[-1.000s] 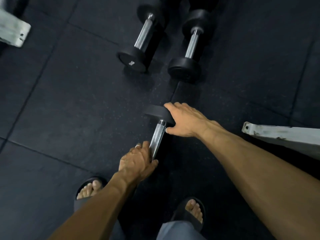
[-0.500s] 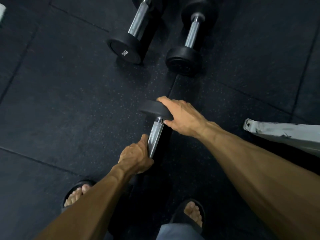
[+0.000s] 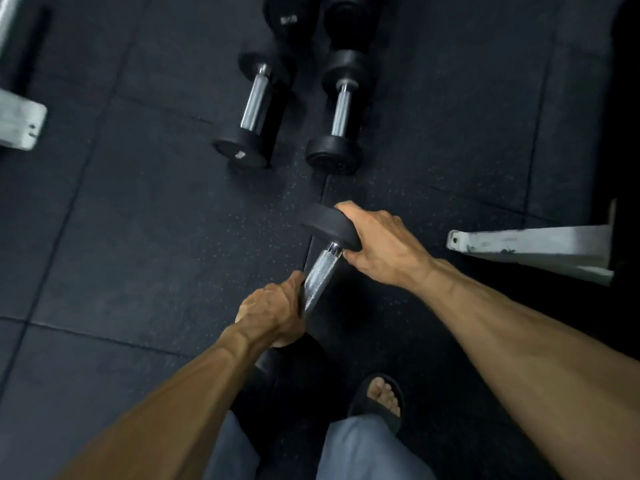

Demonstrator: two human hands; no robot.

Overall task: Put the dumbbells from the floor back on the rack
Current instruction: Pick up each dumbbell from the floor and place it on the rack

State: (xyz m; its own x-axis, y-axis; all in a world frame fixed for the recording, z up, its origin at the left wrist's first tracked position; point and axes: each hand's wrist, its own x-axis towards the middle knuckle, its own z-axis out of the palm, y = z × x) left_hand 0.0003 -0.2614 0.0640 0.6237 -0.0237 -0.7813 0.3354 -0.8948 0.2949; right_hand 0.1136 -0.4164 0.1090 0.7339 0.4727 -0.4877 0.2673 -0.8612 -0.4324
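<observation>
A black dumbbell with a knurled chrome handle point(image 3: 320, 275) is tilted up in front of me. My left hand point(image 3: 272, 311) is closed around the lower part of the handle. My right hand point(image 3: 379, 245) grips the upper black head point(image 3: 327, 225) from the right side. The lower head is mostly hidden behind my left wrist. Two more dumbbells lie side by side on the floor beyond: a left one point(image 3: 254, 107) and a right one point(image 3: 341, 110). Further black dumbbell heads point(image 3: 289, 15) show at the top edge.
The floor is dark rubber tiling point(image 3: 138, 220). A grey-white metal foot of a frame point(image 3: 533, 252) juts in from the right. Another pale metal foot point(image 3: 19, 123) sits at the left edge. My sandalled right foot point(image 3: 381, 398) stands below the dumbbell.
My left hand has closed fully around the handle, and the dumbbell is tilted up more steeply. The view has tilted up, showing more of the floor dumbbells.
</observation>
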